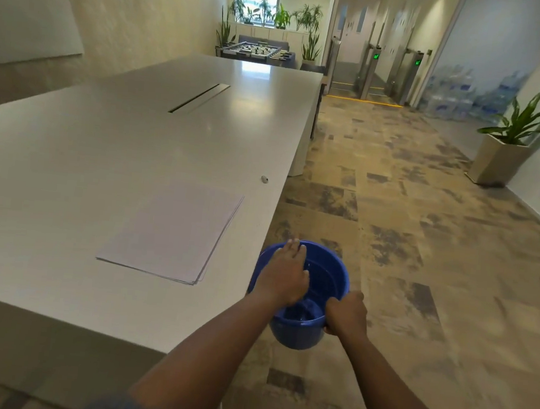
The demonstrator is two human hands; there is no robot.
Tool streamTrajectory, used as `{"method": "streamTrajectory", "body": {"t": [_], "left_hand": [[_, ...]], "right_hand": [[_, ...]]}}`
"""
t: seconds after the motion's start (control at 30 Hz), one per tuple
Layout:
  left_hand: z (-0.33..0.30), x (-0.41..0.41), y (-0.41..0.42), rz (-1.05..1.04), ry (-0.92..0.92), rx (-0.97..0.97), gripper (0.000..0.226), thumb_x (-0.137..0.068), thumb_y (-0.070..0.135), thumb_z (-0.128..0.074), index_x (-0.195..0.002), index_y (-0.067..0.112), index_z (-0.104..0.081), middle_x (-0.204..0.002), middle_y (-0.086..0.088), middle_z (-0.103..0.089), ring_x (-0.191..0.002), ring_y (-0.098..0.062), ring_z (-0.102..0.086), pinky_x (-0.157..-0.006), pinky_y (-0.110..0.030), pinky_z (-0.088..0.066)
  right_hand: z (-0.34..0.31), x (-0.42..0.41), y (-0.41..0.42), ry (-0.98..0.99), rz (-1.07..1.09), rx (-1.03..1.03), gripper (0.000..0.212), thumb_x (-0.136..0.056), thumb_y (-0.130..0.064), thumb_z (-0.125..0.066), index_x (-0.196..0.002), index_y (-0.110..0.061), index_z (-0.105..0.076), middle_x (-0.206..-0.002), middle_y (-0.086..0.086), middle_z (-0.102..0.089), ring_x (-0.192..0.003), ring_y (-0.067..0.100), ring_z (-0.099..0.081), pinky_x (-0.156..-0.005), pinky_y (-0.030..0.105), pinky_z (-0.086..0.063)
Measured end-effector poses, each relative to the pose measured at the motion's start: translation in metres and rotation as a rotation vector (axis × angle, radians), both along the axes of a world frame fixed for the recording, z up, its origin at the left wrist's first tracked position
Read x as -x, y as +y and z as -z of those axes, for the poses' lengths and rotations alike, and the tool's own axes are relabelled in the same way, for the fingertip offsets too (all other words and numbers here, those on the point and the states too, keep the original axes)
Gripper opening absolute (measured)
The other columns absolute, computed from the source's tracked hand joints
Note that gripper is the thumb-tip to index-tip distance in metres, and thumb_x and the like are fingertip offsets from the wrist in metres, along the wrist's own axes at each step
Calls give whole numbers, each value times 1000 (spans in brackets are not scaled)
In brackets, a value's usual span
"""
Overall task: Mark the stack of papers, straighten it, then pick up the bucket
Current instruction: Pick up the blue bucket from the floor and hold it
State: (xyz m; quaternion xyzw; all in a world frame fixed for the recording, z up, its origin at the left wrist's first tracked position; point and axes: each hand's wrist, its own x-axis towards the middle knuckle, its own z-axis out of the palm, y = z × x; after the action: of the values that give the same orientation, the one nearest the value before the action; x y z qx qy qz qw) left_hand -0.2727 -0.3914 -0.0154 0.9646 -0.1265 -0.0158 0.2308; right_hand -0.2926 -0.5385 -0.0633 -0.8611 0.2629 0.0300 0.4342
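A blue plastic bucket (324,276) hangs in the air just off the table's right edge, above the floor. My right hand (347,314) grips its near rim. My left hand (286,274) lies over the rim on the left side, fingers spread across the top and reaching inside. A stack of white papers (172,230) lies flat on the table to the left of the bucket, its sheets slightly fanned at the right edge. A small marker (264,179) rests on the table beyond the papers, near the edge.
The long white table (100,153) has a cable slot (200,98) in its middle. Patterned floor stretches to the right. A potted plant (507,152) stands by the right wall. Turnstile gates (372,72) and a foosball table (254,51) are far back.
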Motion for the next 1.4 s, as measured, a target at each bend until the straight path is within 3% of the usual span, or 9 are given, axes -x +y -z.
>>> {"method": "streamTrajectory", "body": {"t": [0.1,0.27,0.43,0.53,0.7,0.83,1.1,1.27,1.4], "left_hand": [[2,-1,22,-180,-72,23,65,-98,28,-40,-156,7,-17,-164,-13,-12,-152,-27,-8,-123,-40,-9],[12,-1,60,-377,39,-136,79,-100,48,-33,-155,2,0,-164,-19,1,-152,-32,3,-123,-43,-2],[10,0,29,-95,-56,-171,67,-99,39,-41,-153,3,-22,-160,-19,-20,-148,-32,-18,-122,-42,-15],[9,1,11,121,-57,-236,61,-103,30,-37,-156,7,-18,-165,-11,-11,-152,-24,-7,-123,-38,-10],[8,-4,34,-172,-106,-123,68,-99,34,-37,-156,7,-12,-164,-14,-8,-152,-28,-2,-124,-43,-6],[13,-5,53,-361,20,-127,81,-99,49,-34,-156,5,2,-164,-16,4,-152,-30,7,-123,-46,-1],[12,-11,9,41,-46,-149,61,-102,30,-38,-156,9,-18,-165,-9,-11,-152,-23,-6,-124,-39,-10],[1,-31,40,-146,-78,0,60,-97,26,-40,-153,8,-26,-161,-15,-23,-149,-29,-20,-122,-42,-21],[4,-57,74,-277,26,-116,73,-100,39,-35,-156,4,-4,-164,-19,-2,-152,-33,0,-124,-43,-7]], "right_hand": [[1,4,2,7,-13,-24,33,-90,-6,-51,-122,-3,-42,-102,21,-62,-68,32,-68,-47,35,-54],[3,8,7,5,-40,-55,35,-91,-4,-51,-124,-6,-43,-101,16,-61,-71,29,-69,-51,36,-57],[3,5,12,-3,-45,-59,31,-92,-6,-52,-121,-9,-42,-99,14,-61,-74,28,-69,-52,36,-58],[5,1,14,-14,-34,-41,29,-88,-8,-53,-116,-7,-45,-95,15,-63,-74,31,-69,-60,45,-62],[4,-2,19,-18,-51,-40,30,-92,-8,-51,-120,-8,-42,-98,16,-63,-71,29,-70,-46,32,-55],[7,-9,24,-10,-58,-40,35,-91,-8,-51,-125,-7,-43,-99,16,-64,-70,28,-70,-45,30,-54],[9,-21,26,-23,-24,-18,30,-87,-8,-51,-116,-6,-47,-92,17,-66,-68,30,-70,-49,36,-57],[7,-29,29,-44,3,-24,31,-86,-9,-51,-117,-8,-47,-92,16,-65,-69,31,-69,-51,39,-59],[4,-40,35,-46,28,-20,30,-89,-7,-51,-119,-8,-44,-94,14,-64,-72,29,-69,-56,41,-61]]}}
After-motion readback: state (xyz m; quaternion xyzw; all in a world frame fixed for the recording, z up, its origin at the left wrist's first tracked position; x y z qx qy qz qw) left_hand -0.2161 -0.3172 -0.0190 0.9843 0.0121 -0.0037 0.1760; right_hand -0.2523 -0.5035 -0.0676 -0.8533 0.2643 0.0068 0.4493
